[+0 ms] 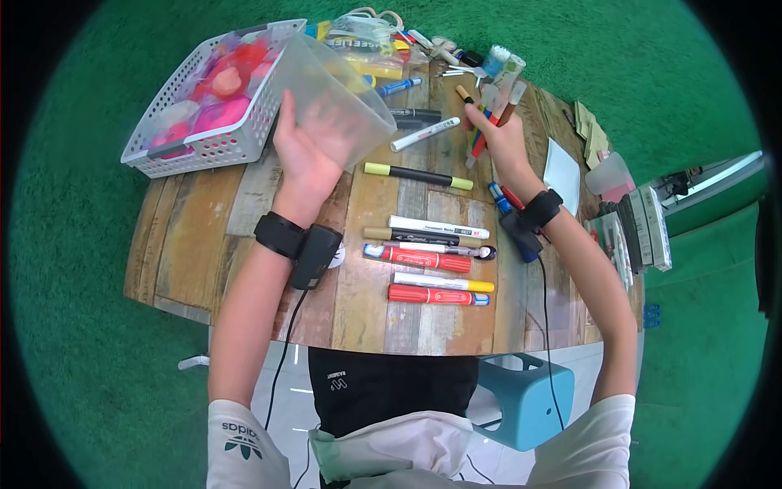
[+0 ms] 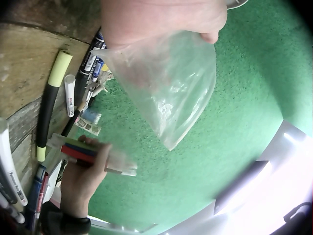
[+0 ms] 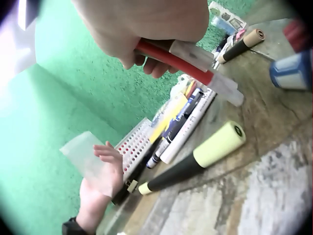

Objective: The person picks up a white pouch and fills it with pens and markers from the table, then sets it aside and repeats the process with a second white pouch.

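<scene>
My left hand (image 1: 314, 151) holds a translucent plastic container (image 1: 346, 102), tilted, above the table beside the basket. Its fingers show through the plastic, and the thumb lies along the near side. In the left wrist view the container (image 2: 166, 98) tapers to a pointed corner. My right hand (image 1: 505, 147) grips a bundle of colored pens (image 2: 78, 152), red, blue and green, with clear ends. Close up, a red pen (image 3: 181, 63) sticks out past the fingers. A black marker with pale yellow-green ends (image 1: 417, 175) lies between the hands, and a white marker (image 1: 425, 134) lies behind it.
Several markers (image 1: 428, 259) lie in rows near the front. A white basket (image 1: 244, 147) of pink and red items stands at the left. Plastic packages (image 1: 366, 41) and small items crowd the back. Boxes (image 1: 648, 228) stand at the right edge, above a blue stool (image 1: 529, 399).
</scene>
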Tool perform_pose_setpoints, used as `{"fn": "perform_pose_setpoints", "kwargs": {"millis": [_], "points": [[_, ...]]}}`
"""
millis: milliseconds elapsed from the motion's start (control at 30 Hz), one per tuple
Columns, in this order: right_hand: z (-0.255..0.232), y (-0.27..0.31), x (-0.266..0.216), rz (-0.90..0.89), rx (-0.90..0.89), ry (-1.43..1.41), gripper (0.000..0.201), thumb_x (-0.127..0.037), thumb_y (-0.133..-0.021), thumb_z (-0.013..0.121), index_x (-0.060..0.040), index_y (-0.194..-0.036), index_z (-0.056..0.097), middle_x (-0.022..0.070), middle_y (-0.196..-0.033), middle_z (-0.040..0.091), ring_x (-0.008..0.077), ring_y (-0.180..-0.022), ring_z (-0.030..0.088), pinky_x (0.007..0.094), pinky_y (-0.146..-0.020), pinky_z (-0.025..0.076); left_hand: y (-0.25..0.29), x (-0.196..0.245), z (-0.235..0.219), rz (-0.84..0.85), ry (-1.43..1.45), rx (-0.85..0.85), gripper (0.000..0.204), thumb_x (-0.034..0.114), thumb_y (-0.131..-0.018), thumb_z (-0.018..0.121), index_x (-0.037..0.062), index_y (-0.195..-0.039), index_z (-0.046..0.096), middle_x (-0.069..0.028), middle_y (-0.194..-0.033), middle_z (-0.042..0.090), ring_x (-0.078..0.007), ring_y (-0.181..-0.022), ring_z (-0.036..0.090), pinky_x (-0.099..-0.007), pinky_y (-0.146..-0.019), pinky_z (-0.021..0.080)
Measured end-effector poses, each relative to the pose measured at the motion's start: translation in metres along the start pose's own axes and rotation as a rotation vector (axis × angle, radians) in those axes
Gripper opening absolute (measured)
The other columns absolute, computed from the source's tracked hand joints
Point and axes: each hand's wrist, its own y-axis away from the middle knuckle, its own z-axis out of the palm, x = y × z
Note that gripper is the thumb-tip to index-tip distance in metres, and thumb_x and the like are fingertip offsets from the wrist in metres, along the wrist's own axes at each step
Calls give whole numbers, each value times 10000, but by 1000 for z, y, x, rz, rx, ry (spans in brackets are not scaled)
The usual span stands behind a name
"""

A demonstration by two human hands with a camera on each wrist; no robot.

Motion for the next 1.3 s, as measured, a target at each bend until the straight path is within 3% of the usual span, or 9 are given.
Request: {"fn": "perform_pose_setpoints", "kwargs": {"millis": [200,267,367,433,533,800,1000,1067,1300], "points": [[2,6,-4,97,-5,-11,240,-273,-911,649,-34,-911,633,47,-830,667,107,-700,582,263,-620,431,-1,0,-4,-17,-1,-60,706,546,-928,524,3,-1368,426,-153,-1378,492,-316,-1300,444,-519,-1116,312],[1,6,2,79,17,-77,239,-274,-914,647,-36,-906,627,53,-836,671,106,-685,579,264,-614,437,0,-1,-2,-13,-34,-85,669,577,-884,575,20,-1246,505,-136,-1184,543,-311,-1151,513,-503,-1038,387],[3,7,-6,110,52,-151,235,-231,-904,666,-23,-910,556,55,-717,621,151,-696,632,289,-652,488,-2,-1,-2,-5,10,-88,640,561,-898,566,34,-1257,507,-127,-1199,550,-308,-1165,510,-500,-1043,385],[1,6,-9,133,99,-159,241,-263,-920,648,-73,-818,538,-1,-660,532,104,-572,503,269,-576,433,-1,0,-1,-10,23,-91,620,552,-907,558,44,-1260,510,-122,-1198,556,-305,-1165,512,-495,-1043,387],[-9,-2,-16,169,87,-178,247,-256,-919,653,-84,-811,511,-26,-605,447,104,-535,472,267,-567,425,-1,0,-3,-25,46,-91,591,540,-920,544,60,-1263,515,-117,-1198,567,-303,-1163,520,-489,-1042,390],[-24,-12,-22,112,74,-114,234,-256,-893,689,-38,-878,605,10,-638,556,91,-527,508,258,-517,416,2,-1,-3,-73,62,-94,620,558,-917,533,40,-1258,518,-131,-1178,582,-312,-1148,533,-491,-1036,394],[-52,-53,-10,-70,8,585,248,-238,-838,700,-47,-989,655,133,-748,667,267,-669,664,391,-649,520,4,3,1,-140,133,-226,726,550,-925,494,-5,-1379,383,-92,-1010,506,-235,-870,477,-351,-790,434],[-52,-56,-10,-186,10,991,256,-251,-845,669,-112,-1059,661,193,-839,677,393,-783,663,483,-713,517,0,9,-4,-232,228,-495,753,628,-908,459,-7,-1311,451,-105,-1011,521,-233,-861,476,-343,-750,420],[-13,-38,-17,-212,-252,1100,256,-244,-833,670,-85,-1034,664,217,-829,669,404,-787,647,491,-721,516,5,26,13,-261,238,-576,713,577,-912,471,9,-1343,437,-52,-901,409,-178,-767,406,-288,-660,388]]}}
